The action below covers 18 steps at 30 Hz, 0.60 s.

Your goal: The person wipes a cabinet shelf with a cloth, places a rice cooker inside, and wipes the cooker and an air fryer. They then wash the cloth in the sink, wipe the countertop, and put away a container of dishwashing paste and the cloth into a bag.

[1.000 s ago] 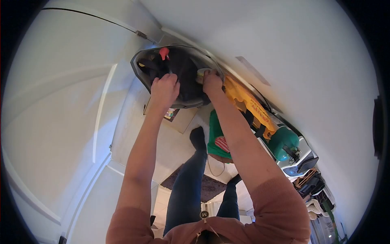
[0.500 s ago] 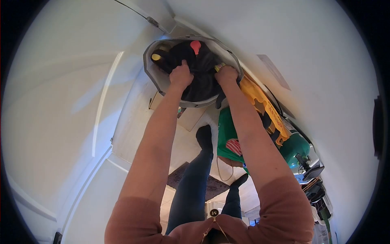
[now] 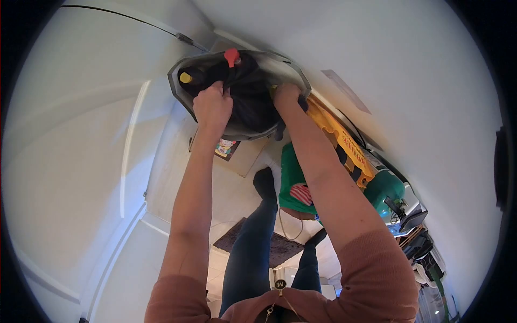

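Observation:
A grey many-sided bin (image 3: pixel 174 81) holds a heap of black cloth (image 3: pixel 250 105), with a red-topped thing (image 3: pixel 232 57) and a yellow-capped dark bottle (image 3: pixel 186 77) among it. My left hand (image 3: pixel 212 107) is closed on a fold of the cloth, on the near left side of the bin. At the bin's right side, my right hand (image 3: pixel 286 96) has its fingers curled down inside the rim, next to a small yellow bit. What it grips is hidden; I cannot tell what it is. Dark fabric hangs over the rim beside this hand.
A green bag (image 3: pixel 292 177) with a red-striped item stands below my right forearm. Along the right wall are an orange bag (image 3: pixel 344 142) and a green rounded tank (image 3: pixel 384 194). A white door (image 3: pixel 75 124) is on the left; a dark mat (image 3: pixel 285 248) lies underfoot.
The bin and its contents appear further left as the view shifts. My left hand has turned and drawn the cloth up a little. More of a colourful picture below the bin now shows.

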Motion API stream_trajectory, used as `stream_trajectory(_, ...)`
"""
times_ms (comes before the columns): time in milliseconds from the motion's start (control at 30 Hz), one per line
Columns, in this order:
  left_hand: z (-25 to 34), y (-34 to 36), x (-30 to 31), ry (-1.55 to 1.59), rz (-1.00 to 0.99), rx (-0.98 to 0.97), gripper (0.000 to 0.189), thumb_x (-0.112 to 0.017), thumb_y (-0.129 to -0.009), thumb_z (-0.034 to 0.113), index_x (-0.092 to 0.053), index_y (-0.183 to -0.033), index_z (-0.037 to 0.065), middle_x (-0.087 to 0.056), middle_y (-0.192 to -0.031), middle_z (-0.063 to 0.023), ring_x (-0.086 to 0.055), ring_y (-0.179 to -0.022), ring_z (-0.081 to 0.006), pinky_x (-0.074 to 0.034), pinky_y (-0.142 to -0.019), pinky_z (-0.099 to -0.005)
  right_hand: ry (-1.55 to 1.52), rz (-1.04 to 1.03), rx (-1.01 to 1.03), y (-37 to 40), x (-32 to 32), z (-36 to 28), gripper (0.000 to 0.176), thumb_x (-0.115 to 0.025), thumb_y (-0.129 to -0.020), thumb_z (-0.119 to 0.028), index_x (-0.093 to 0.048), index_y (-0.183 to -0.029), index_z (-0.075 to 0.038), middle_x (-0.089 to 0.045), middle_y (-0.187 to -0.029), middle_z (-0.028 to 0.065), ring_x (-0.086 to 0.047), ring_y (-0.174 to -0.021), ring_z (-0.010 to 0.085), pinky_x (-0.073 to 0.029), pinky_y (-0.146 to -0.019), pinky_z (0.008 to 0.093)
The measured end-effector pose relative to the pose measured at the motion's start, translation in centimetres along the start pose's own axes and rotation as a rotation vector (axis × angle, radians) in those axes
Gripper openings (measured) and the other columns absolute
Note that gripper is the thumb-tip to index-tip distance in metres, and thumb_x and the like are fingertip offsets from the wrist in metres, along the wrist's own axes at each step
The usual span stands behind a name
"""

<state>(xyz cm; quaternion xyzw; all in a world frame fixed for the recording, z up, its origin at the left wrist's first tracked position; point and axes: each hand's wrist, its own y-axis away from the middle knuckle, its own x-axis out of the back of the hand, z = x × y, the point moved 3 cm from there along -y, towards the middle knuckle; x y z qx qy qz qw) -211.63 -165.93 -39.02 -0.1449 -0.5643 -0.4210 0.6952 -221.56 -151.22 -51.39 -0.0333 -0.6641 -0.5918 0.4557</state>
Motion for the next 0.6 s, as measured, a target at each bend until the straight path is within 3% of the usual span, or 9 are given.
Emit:
stream_trajectory(233, 0.8, 0.8, 1.9, 0.160, 0.155, -0.045, 0.022, -0.057, -0.079, 0.021, -0.065, -0.095, 0.006, -0.063, -0.077, -0.0186, -0.062, -0.075, -0.0341, -0.048, -0.069, -0.0414, -0.158, 0.186, 0.021, -1.3, -2.0, 2.5, 0.026, -0.049, -0.084, -0.017, -0.064, -0.103, -0.005, -0.062, -0.106, 0.0128, -0.061, -0.098, 0.0294, -0.051, -0.078, 0.0393)
stream_trajectory(400, 0.1, -0.4, 0.4, 0.195, 0.236, 0.001, 0.024, -0.056, -0.080, 0.021, -0.063, -0.097, 0.006, -0.063, -0.079, -0.0191, -0.062, -0.076, -0.0339, -0.048, -0.070, -0.0416, -0.319, 0.194, 0.055, 2.6, 4.4, 0.7, 0.023, -0.047, -0.084, -0.014, -0.062, -0.099, -0.003, -0.063, -0.098, 0.0194, -0.061, -0.093, 0.0344, -0.051, -0.078, 0.0420)
stream_trajectory(433, 0.2, -0.6, -0.2, 0.171, 0.236, 0.003, 0.026, -0.056, -0.081, 0.022, -0.062, -0.100, 0.006, -0.063, -0.080, -0.0193, -0.062, -0.077, -0.0341, -0.048, -0.071, -0.0418, -0.350, 0.214, 0.062, 3.9, 5.8, 0.3, 0.026, -0.047, -0.085, -0.016, -0.060, -0.104, -0.003, -0.062, -0.100, 0.0202, -0.061, -0.094, 0.0336, -0.051, -0.078, 0.0422)
stream_trajectory(467, 0.2, -0.6, -1.0, 0.148, 0.232, 0.006, 0.027, -0.056, -0.081, 0.023, -0.062, -0.102, 0.007, -0.064, -0.081, -0.0195, -0.062, -0.077, -0.0342, -0.049, -0.071, -0.0420, -0.381, 0.231, 0.067, 5.6, 7.0, 0.1, 0.029, -0.047, -0.085, -0.017, -0.057, -0.110, -0.004, -0.061, -0.102, 0.0211, -0.061, -0.095, 0.0328, -0.051, -0.079, 0.0424)
stream_trajectory(533, 0.4, -1.1, -3.5, -0.004, 0.025, -0.033, 0.037, -0.056, -0.081, 0.026, -0.052, -0.115, 0.011, -0.064, -0.087, -0.0187, -0.062, -0.078, -0.0363, -0.049, -0.073, -0.0450, -0.435, 0.252, 0.093, 10.9, 9.4, 0.0, 0.037, -0.046, -0.086, -0.020, -0.049, -0.120, -0.005, -0.059, -0.103, 0.0257, -0.061, -0.094, 0.0355, -0.049, -0.081, 0.0462)
stream_trajectory(567, 0.5, -1.6, -4.9, -0.079, -0.073, -0.054, 0.044, -0.057, -0.081, 0.027, -0.048, -0.122, 0.014, -0.065, -0.090, -0.0184, -0.062, -0.078, -0.0373, -0.049, -0.074, -0.0466, -0.500, 0.381, 0.095, 13.2, 9.1, 0.0, 0.022, -0.049, -0.086, -0.020, -0.056, -0.103, -0.008, -0.062, -0.092, 0.0239, -0.061, -0.087, 0.0388, -0.048, -0.080, 0.0482)
stream_trajectory(600, 1.2, -1.2, -3.7, -0.075, -0.057, -0.057, 0.044, -0.057, -0.081, 0.027, -0.048, -0.122, 0.014, -0.065, -0.090, -0.0184, -0.062, -0.078, -0.0373, -0.049, -0.074, -0.0466, -0.498, 0.396, 0.098, 14.4, 10.1, 0.4, 0.022, -0.049, -0.086, -0.020, -0.056, -0.103, -0.008, -0.062, -0.092, 0.0239, -0.061, -0.087, 0.0388, -0.048, -0.080, 0.0482)
